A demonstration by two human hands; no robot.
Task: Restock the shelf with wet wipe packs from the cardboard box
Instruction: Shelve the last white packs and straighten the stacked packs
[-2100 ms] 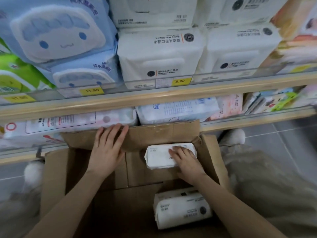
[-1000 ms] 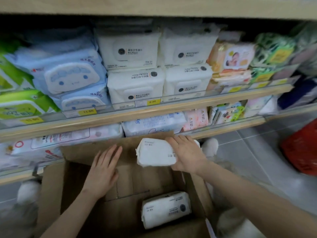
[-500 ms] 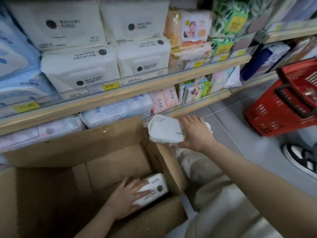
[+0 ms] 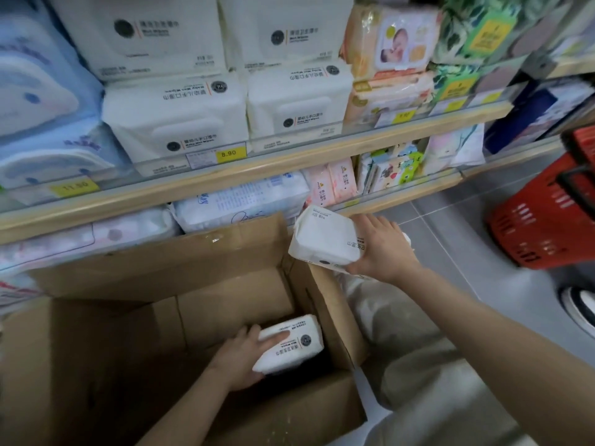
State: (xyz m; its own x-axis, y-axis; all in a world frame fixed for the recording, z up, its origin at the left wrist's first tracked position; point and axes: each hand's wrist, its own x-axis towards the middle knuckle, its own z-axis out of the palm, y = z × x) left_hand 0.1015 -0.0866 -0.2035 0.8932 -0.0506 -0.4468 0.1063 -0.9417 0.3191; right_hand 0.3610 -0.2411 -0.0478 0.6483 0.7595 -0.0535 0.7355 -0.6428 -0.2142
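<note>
An open cardboard box (image 4: 96,365) sits on the floor in front of the shelf (image 4: 257,175). My right hand (image 4: 383,249) holds a white wet wipe pack (image 4: 325,239) in the air, just past the box's right wall and in front of the bottom shelf. My left hand (image 4: 241,358) reaches down into the box and grips another white wet wipe pack (image 4: 293,346) lying at the bottom right corner. Stacks of matching white packs (image 4: 180,114) fill the shelf above.
A red shopping basket (image 4: 547,214) stands on the grey tiled floor at the right, with a shoe (image 4: 579,310) below it. My knee in light trousers (image 4: 402,333) is beside the box. Pink packs (image 4: 331,185) and small colourful packs (image 4: 389,169) line the bottom shelf.
My right hand lifted a pack out of the box and carried it right, past the box wall. My left hand left the box flap and went down onto the pack at the bottom.
</note>
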